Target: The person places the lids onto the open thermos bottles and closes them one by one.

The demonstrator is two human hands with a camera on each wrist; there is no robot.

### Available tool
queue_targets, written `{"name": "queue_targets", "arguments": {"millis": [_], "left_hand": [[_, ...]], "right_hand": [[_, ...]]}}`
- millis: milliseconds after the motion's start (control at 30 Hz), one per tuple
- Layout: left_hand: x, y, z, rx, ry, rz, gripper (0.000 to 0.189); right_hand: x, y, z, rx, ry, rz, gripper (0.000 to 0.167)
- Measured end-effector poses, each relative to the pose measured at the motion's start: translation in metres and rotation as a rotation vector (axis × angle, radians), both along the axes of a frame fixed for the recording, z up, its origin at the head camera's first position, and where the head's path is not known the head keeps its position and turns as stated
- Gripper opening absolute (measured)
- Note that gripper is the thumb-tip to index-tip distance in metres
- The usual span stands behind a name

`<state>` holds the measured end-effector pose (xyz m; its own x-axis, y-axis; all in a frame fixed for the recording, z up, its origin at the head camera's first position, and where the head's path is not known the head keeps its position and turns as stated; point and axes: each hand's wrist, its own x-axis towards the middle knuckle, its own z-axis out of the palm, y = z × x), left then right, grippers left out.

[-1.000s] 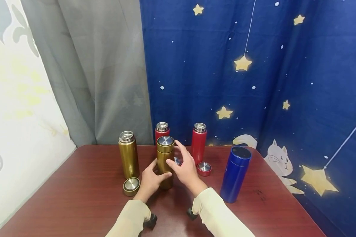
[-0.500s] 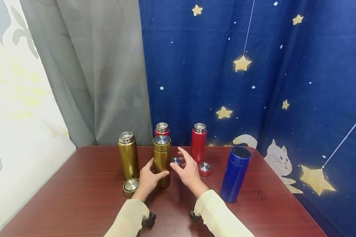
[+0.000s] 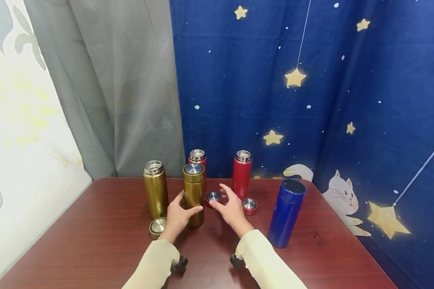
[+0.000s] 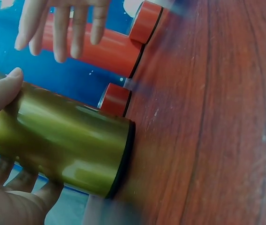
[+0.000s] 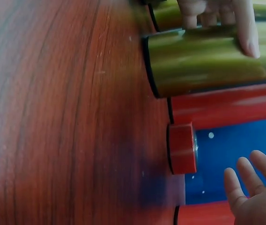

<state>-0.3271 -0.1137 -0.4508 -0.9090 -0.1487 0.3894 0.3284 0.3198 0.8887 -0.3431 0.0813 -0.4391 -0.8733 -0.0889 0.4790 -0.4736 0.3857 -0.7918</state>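
Observation:
My left hand (image 3: 176, 218) grips a gold thermos (image 3: 194, 196) low on its body, thumb across the front and fingers round the far side. The thermos stands upright with its silver-topped lid on, and in the left wrist view its black base (image 4: 123, 159) is right at the tabletop. My right hand (image 3: 233, 210) is apart from it, fingers spread and holding nothing, beside a loose red lid (image 3: 213, 197). Behind the gold thermos, partly hidden, stands an uncapped red thermos (image 3: 198, 157). A second uncapped red thermos (image 3: 241, 176) is beyond my right hand, with another red lid (image 3: 249, 205) before it.
At left stands an uncapped gold thermos (image 3: 156, 192), its gold lid (image 3: 158, 226) lying in front, partly covered by my left hand. A capped blue thermos (image 3: 287, 212) is at right. The brown table (image 3: 94, 249) ends at grey and blue star-printed curtains (image 3: 246, 88).
My left hand has moved the gold thermos slightly left and away from me. My right hand has come off the thermos, to its right, uncovering the red lid behind.

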Motion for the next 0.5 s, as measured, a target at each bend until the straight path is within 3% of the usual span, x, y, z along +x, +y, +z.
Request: {"name": "queue_targets", "arguments": {"millis": [267, 500], "left_hand": [[-0.003, -0.003, 0.001, 0.007, 0.006, 0.010, 0.082], [-0.005, -0.004, -0.002, 0.008, 0.001, 0.030, 0.082]], "right_hand": [[-0.007, 0.002, -0.006, 0.011, -0.088, -0.036, 0.070], [-0.012, 0.002, -0.014, 0.062, -0.124, -0.017, 0.073]]}}
